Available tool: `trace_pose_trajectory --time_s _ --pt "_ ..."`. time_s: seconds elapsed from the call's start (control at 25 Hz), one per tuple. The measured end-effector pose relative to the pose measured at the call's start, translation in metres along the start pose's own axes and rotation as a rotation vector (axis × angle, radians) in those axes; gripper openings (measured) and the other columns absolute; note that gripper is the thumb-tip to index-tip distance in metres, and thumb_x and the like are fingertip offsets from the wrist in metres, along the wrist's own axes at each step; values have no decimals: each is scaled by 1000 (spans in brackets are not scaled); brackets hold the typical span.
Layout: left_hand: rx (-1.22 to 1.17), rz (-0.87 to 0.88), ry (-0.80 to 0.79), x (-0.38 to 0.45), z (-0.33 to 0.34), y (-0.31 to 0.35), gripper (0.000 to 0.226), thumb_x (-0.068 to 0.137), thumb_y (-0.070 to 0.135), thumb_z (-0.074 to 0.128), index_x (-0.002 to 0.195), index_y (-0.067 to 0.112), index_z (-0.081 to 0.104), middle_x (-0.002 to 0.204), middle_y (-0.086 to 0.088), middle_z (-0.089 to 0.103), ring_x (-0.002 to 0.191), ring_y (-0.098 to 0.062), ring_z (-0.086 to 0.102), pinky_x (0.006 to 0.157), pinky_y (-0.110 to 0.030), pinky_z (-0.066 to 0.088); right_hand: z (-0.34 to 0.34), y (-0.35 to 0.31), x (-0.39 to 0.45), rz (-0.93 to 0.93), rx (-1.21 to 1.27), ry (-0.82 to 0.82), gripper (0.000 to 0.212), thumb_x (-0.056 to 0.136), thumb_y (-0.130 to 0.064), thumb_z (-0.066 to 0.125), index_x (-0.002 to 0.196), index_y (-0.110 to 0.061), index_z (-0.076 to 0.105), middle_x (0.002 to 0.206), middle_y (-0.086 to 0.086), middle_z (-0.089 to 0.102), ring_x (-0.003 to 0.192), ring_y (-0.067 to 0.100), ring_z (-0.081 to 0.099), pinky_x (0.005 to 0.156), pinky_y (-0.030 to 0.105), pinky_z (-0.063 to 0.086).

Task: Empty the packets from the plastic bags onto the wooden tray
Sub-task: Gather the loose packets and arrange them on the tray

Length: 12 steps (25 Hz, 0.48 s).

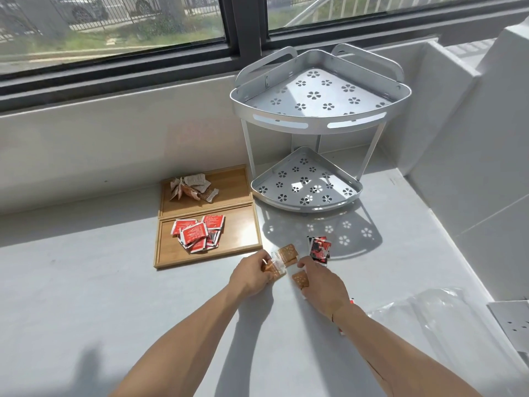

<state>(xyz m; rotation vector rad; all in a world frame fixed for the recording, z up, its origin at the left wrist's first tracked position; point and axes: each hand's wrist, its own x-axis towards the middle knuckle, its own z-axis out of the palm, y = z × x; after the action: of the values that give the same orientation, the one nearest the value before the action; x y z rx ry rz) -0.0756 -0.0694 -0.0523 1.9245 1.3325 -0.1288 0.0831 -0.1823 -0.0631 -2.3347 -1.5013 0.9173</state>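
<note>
The pale grey bench [114, 282] runs under a dark-framed window [143, 38], and on it the largest thing is a white two-tier corner rack [320, 130] with flower-shaped cut-outs; both of its shelves hold nothing. Just left of the rack's lower shelf lie two wooden trays set edge to edge. The far tray [229, 179], nearer the window, carries a small heap of crumpled beige and brown packets [191, 187]. The near tray [246, 239] carries a loose pile of red packets [197, 232] gathered toward its middle. Well to the right of the rack and nearer the person, a clear plastic bag [435, 313] lies flat and slack on the bench. In front of the rack, in its patterned shadow, sits a small stack of red-and-black packets [319, 249] on the bare bench. Beside that stack, just off the near tray's right corner, are several brown cracker packets [287, 253]. The left hand [252, 275] has its fingers curled around one of these cracker packets, gripping it. The right hand [322, 285] is pinching another brown cracker packet [300, 279] between thumb and fingers, resting low on the bench. A sliver of red shows under the right wrist; what it is cannot be told.
</note>
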Motion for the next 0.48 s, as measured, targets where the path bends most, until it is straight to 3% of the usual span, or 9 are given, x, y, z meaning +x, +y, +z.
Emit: trace_pose_trajectory --time_s 0.12,0.28,0.36,0.48 --pt "6 42 32 12 -9 12 28 80 16 65 107 23 62 99 -2 69 91 -24 62 78 -36 51 -5 8 4 43 6 37 42 83 -7 52 118 -31 49 106 1 69 91 29 65 77 35 52" --pt "75 9 -10 31 -9 25 56 81 12 65 135 20 52 119 -9 69 104 -27 64 88 -40 55 -4 13 6 58 26 28 25 85 -19 55 106 -31 61 105 -2 71 95 26 65 75 30 47" --pt "117 -8 -20 36 -5 27 56 82 15 68 136 18 52 124 -10 67 107 -28 64 89 -41 56 -2 14 8 53 6 40 21 86 -21 54 104 -29 63 104 -3 71 94 26 65 74 31 48" --pt "207 -15 47 34 4 31 41 80 27 69 120 22 62 114 -5 72 102 -25 65 84 -38 52 -1 13 12 50 -24 57 20 88 -20 51 102 -26 63 103 -1 71 95 26 66 74 32 50"
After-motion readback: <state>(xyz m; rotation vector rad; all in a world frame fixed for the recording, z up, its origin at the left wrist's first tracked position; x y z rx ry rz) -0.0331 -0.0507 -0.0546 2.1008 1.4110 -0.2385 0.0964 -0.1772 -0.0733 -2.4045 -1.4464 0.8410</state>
